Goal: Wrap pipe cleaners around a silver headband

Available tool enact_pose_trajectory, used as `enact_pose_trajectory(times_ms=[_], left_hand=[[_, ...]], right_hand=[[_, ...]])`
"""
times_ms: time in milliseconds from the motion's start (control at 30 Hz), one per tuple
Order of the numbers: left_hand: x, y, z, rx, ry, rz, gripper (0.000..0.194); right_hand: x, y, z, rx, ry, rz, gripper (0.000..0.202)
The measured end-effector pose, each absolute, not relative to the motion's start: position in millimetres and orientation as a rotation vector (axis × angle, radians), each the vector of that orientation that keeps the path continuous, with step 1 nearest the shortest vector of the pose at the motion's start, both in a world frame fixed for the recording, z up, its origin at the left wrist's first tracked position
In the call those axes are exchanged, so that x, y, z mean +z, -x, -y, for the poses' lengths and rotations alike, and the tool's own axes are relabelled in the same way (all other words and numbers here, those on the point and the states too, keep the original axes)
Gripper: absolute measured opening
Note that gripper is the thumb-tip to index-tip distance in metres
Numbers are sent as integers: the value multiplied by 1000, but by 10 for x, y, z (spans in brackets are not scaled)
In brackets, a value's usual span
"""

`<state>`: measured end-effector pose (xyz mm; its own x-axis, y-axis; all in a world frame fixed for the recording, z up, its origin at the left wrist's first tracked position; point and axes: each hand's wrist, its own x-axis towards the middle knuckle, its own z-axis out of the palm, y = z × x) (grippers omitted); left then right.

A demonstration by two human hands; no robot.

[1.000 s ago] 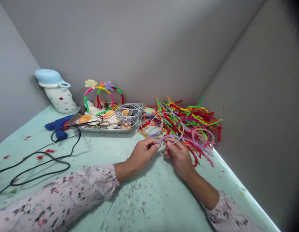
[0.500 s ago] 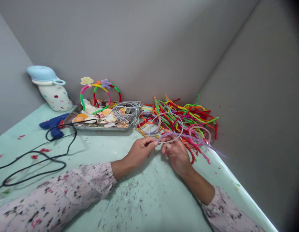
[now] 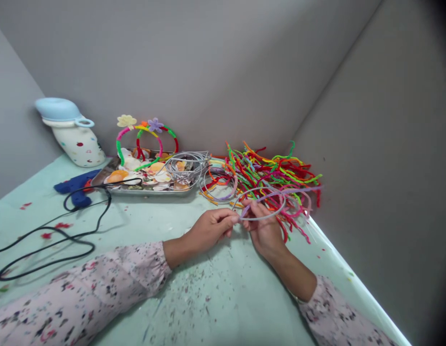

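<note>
We hold our left hand (image 3: pixel 212 228) with thumb and fingertips pinched together on the near edge of a thin grey wire ring (image 3: pixel 275 215), where a purple fuzzy stem (image 3: pixel 295 191) meets it. The ring is raised in front of us, above the surface (image 3: pixel 223 298), and the stem's long free end stretches away to the right. Our right hand (image 3: pixel 266 233) is at the ring too, just beside the left, its fingers partly curled by the stem; we cannot tell how firmly they grip.

Behind the ring we have a tangled heap of bright fuzzy stems (image 3: pixel 273 161). To its left, a metal tray (image 3: pixel 154 193) bears shells (image 3: pixel 117 176), a coil of grey wire (image 3: pixel 190 163) and two upright multicoloured rings (image 3: pixel 160 145), topped with a pale yellow flower (image 3: pixel 127 120) and a purple flower (image 3: pixel 155 125). Farther left are a blue glue gun (image 3: pixel 77 185), a black cord (image 3: pixel 94 244) and a blue-lidded bottle (image 3: pixel 77 144).
</note>
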<state>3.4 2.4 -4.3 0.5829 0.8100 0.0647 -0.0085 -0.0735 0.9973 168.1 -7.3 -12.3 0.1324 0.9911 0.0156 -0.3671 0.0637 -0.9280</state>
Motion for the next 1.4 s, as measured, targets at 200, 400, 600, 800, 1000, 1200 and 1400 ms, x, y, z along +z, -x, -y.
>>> enact_pose_trajectory(times_ms=[200, 400, 600, 800, 1000, 1200, 1400], left_hand=[[-31, -32, -11, 728, -1604, -732, 33], [1, -35, -10, 591, -1676, -665, 29], [-23, -22, -13, 555, -1743, -635, 29], [-12, -31, -3, 527, -1752, -592, 25], [-60, -29, -33, 571, -1680, -608, 28], [-42, -28, -53, 736, -1466, -674, 37], [-13, -35, -56, 777, -1394, -700, 37]], right_hand=[[-181, -1681, 33, 1242, 1023, 917, 33], [-187, -1712, 62, 991, 1254, 1284, 35], [-145, -1716, 92, 732, 1256, 1527, 31], [-174, -1700, 110, 566, 1160, 1599, 26], [-163, -1706, 132, 763, 1204, 1370, 35], [-112, -1701, 173, 945, 1108, 1255, 37], [-136, -1701, 165, 1087, 1073, 1294, 26]])
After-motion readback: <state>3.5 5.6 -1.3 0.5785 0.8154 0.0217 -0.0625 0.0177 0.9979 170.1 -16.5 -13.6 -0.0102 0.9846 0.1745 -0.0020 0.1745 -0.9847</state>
